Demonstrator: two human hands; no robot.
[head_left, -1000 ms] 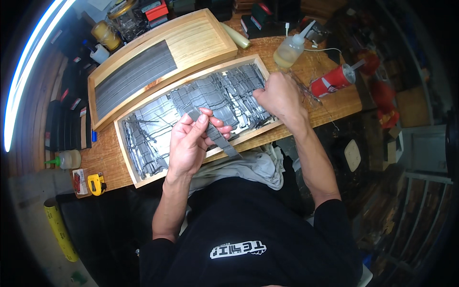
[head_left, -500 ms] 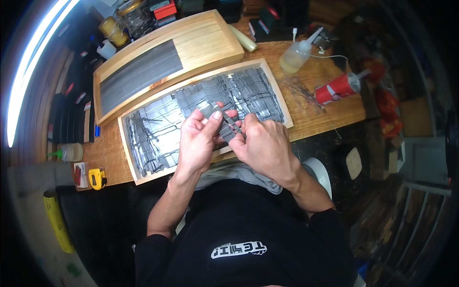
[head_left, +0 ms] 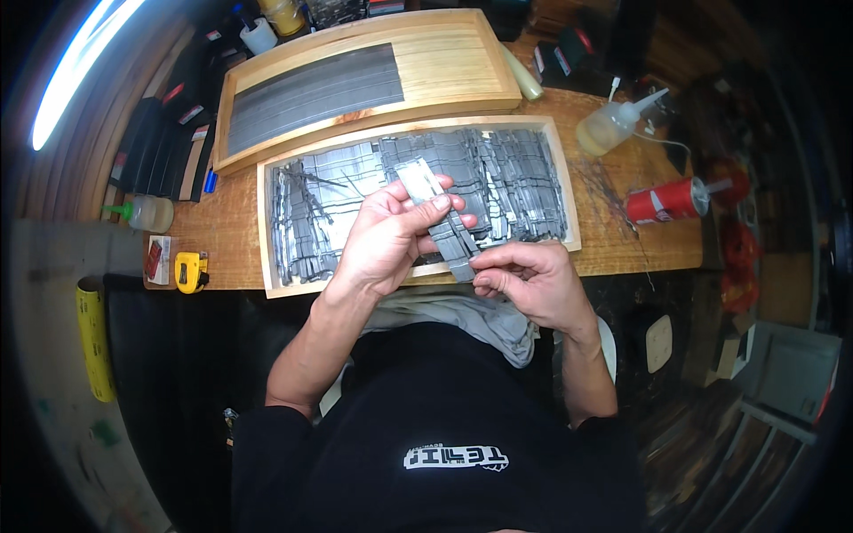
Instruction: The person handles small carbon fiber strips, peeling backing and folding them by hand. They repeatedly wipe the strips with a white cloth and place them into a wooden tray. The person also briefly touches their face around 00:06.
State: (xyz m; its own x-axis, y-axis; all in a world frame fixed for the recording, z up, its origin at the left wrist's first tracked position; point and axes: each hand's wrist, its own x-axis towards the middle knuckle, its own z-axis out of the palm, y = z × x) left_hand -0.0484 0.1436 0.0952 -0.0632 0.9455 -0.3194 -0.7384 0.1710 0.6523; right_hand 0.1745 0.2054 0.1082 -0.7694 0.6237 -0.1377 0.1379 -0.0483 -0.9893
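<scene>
Over the front of a shallow wooden tray [head_left: 265, 213], my left hand [head_left: 378, 240] grips a small bundle of flat dark grey strips [head_left: 455, 249]. Its thumb presses across the top while the fingers curl beneath; the upper end catches the light. At the bundle's lower end, the thumb and forefinger of my right hand [head_left: 538, 282] are pinched together on an edge. Whether they hold one strip or several I cannot tell. Many loose grey strips [head_left: 524, 182] fill the tray under my hands. Behind it, a second wooden tray [head_left: 458, 67] has a neat row of grey strips [head_left: 320, 99] on its left side.
To the right stand a squeeze bottle [head_left: 607, 131] with a long spout and a red can [head_left: 668, 201] lying on its side. At left are a green-capped bottle [head_left: 153, 214], a yellow tool [head_left: 190, 272] and a small box [head_left: 158, 260]. Grey cloth [head_left: 466, 322] covers my lap.
My right hand has moved down and slightly right to the bundle's lower end, its fingers now in a pinch. The left hand keeps its grip. The whole view has shifted.
</scene>
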